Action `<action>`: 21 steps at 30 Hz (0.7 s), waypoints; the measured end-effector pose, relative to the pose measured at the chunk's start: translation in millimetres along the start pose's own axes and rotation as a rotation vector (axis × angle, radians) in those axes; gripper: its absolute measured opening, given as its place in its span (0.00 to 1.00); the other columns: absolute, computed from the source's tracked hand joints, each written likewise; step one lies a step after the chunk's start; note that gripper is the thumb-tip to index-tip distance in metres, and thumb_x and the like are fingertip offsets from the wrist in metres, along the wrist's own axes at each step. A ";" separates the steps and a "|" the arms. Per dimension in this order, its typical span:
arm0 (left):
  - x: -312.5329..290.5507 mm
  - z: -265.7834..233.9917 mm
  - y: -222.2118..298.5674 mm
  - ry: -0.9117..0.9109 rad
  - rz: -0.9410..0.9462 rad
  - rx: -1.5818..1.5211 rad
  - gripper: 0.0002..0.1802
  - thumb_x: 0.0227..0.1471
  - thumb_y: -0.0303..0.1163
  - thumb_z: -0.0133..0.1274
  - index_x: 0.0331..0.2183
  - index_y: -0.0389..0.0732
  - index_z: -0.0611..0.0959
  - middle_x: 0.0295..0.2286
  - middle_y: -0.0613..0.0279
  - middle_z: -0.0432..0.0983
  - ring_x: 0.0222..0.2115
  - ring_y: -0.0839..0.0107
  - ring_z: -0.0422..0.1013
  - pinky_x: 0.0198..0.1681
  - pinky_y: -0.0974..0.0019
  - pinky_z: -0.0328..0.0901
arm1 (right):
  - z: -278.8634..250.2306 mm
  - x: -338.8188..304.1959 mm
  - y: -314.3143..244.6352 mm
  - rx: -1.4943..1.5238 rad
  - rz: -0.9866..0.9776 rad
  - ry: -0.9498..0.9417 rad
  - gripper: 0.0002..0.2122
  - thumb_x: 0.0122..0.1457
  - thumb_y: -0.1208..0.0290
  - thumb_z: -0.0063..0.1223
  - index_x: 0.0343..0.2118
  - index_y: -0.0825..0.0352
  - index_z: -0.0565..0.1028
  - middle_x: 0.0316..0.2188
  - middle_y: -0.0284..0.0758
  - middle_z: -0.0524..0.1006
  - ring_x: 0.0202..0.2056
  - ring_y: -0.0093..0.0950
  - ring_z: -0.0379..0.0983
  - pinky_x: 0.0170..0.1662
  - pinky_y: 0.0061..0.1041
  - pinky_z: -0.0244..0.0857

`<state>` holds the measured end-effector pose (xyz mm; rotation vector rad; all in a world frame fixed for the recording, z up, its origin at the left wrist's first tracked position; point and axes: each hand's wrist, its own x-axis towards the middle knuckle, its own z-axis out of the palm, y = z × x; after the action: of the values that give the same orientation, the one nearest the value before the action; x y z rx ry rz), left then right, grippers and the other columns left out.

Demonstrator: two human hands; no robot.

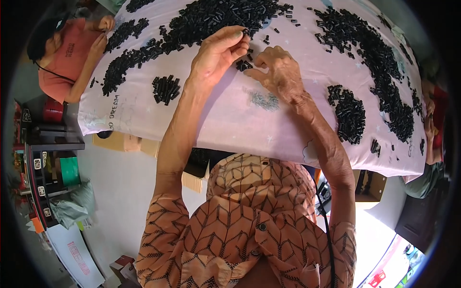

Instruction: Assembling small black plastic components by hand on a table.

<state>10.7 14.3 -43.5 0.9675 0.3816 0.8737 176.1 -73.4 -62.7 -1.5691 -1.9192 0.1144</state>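
Note:
My left hand [218, 52] is raised over the pink cloth-covered table [225, 120], its fingertips pinched on a small black tube piece [245, 32] at the edge of the big black pile [211, 21]. My right hand [278, 72] rests palm down on the cloth just to the right, fingers spread, touching a few loose black pieces [242, 65]. A small grey heap of tiny metal parts [265, 101] lies on the cloth below my right wrist.
More piles of black pieces lie at the left [165, 89], the lower right [349, 115] and along the right side [379, 62]. A person in an orange shirt [72, 55] works at the table's left end; another person's arm [430, 129] shows at the right. Shelves and boxes [48, 163] stand on the floor at left.

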 end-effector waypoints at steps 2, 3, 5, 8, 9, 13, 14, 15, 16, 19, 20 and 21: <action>-12.2 -11.6 4.9 0.046 0.016 0.036 0.11 0.55 0.26 0.51 0.41 0.34 0.78 0.32 0.59 0.75 0.33 0.72 0.71 0.40 0.72 0.67 | 21.9 4.8 -8.2 -0.027 -0.050 -0.012 0.08 0.46 0.68 0.60 0.25 0.66 0.77 0.28 0.36 0.76 0.37 0.35 0.70 0.43 0.32 0.65; -8.7 -6.6 3.3 0.033 0.009 0.027 0.11 0.55 0.26 0.51 0.41 0.34 0.78 0.33 0.59 0.75 0.33 0.72 0.71 0.40 0.72 0.67 | 19.1 3.0 -5.3 -0.044 -0.042 -0.011 0.08 0.46 0.68 0.60 0.25 0.66 0.77 0.28 0.36 0.76 0.37 0.35 0.70 0.43 0.32 0.65; -1.9 1.3 0.6 0.006 0.003 0.007 0.11 0.54 0.25 0.51 0.40 0.34 0.78 0.33 0.58 0.75 0.33 0.72 0.71 0.40 0.72 0.67 | 12.7 0.9 -1.1 -0.015 0.008 -0.034 0.06 0.46 0.71 0.57 0.25 0.67 0.77 0.28 0.37 0.76 0.36 0.36 0.70 0.43 0.34 0.65; -1.1 -0.3 -0.3 -0.007 0.001 -0.013 0.10 0.54 0.25 0.51 0.39 0.34 0.79 0.33 0.58 0.76 0.34 0.72 0.71 0.41 0.71 0.67 | 9.2 1.3 -3.1 -0.020 0.003 -0.085 0.05 0.47 0.71 0.57 0.25 0.67 0.76 0.29 0.36 0.76 0.36 0.34 0.70 0.40 0.31 0.66; -0.1 1.1 -1.0 0.004 0.005 -0.025 0.09 0.53 0.24 0.52 0.38 0.34 0.79 0.33 0.57 0.76 0.33 0.72 0.72 0.40 0.71 0.68 | 7.9 1.0 -1.1 -0.021 0.001 -0.086 0.05 0.47 0.71 0.57 0.25 0.67 0.76 0.29 0.36 0.76 0.36 0.34 0.70 0.40 0.31 0.66; -6.6 -8.3 1.2 0.043 0.009 -0.028 0.09 0.52 0.23 0.53 0.37 0.34 0.80 0.32 0.56 0.77 0.32 0.72 0.73 0.40 0.70 0.70 | 12.1 2.3 1.4 0.037 -0.048 -0.095 0.04 0.48 0.74 0.53 0.26 0.68 0.75 0.28 0.39 0.75 0.32 0.37 0.72 0.37 0.33 0.66; -11.7 -13.8 3.2 0.061 0.019 -0.016 0.09 0.52 0.23 0.53 0.37 0.34 0.80 0.32 0.56 0.77 0.32 0.72 0.73 0.40 0.70 0.70 | 16.6 4.6 -0.8 0.030 -0.017 -0.096 0.04 0.49 0.75 0.52 0.27 0.69 0.75 0.28 0.40 0.74 0.31 0.38 0.72 0.36 0.34 0.67; -6.2 -7.1 1.1 0.038 -0.005 -0.024 0.09 0.53 0.23 0.52 0.38 0.34 0.79 0.33 0.56 0.77 0.33 0.72 0.73 0.40 0.71 0.69 | 6.8 2.9 5.7 0.006 -0.003 -0.083 0.04 0.49 0.75 0.52 0.27 0.69 0.75 0.28 0.40 0.74 0.31 0.38 0.72 0.36 0.34 0.67; -1.0 -0.3 -0.8 0.014 -0.029 -0.030 0.10 0.53 0.23 0.51 0.39 0.34 0.79 0.34 0.56 0.76 0.33 0.71 0.73 0.40 0.72 0.69 | -2.9 0.8 12.0 0.048 -0.032 0.021 0.05 0.47 0.79 0.50 0.28 0.69 0.75 0.30 0.42 0.74 0.30 0.39 0.72 0.34 0.34 0.68; -6.9 0.3 2.5 0.030 -0.025 -0.007 0.10 0.53 0.24 0.52 0.40 0.34 0.79 0.35 0.55 0.76 0.35 0.71 0.73 0.42 0.72 0.69 | -8.0 6.4 17.3 0.171 -0.077 0.143 0.13 0.45 0.87 0.48 0.35 0.69 0.76 0.33 0.43 0.74 0.29 0.36 0.73 0.31 0.30 0.69; -11.9 -3.4 5.1 0.065 -0.021 0.011 0.11 0.53 0.24 0.52 0.40 0.34 0.79 0.36 0.55 0.76 0.35 0.71 0.73 0.42 0.72 0.69 | -4.4 10.6 19.8 0.316 -0.074 0.142 0.14 0.47 0.87 0.47 0.37 0.70 0.76 0.32 0.42 0.74 0.28 0.34 0.74 0.31 0.29 0.69; -9.1 -0.3 4.5 0.031 -0.022 0.002 0.11 0.53 0.23 0.52 0.40 0.34 0.78 0.36 0.54 0.76 0.36 0.70 0.73 0.44 0.72 0.69 | -14.2 11.6 19.5 0.428 -0.050 0.153 0.15 0.48 0.88 0.47 0.40 0.70 0.75 0.32 0.40 0.74 0.28 0.31 0.74 0.32 0.27 0.70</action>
<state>2.9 8.5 -40.7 0.9512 0.4192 0.8690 199.1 -62.0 -55.5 -1.2076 -1.6783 0.3497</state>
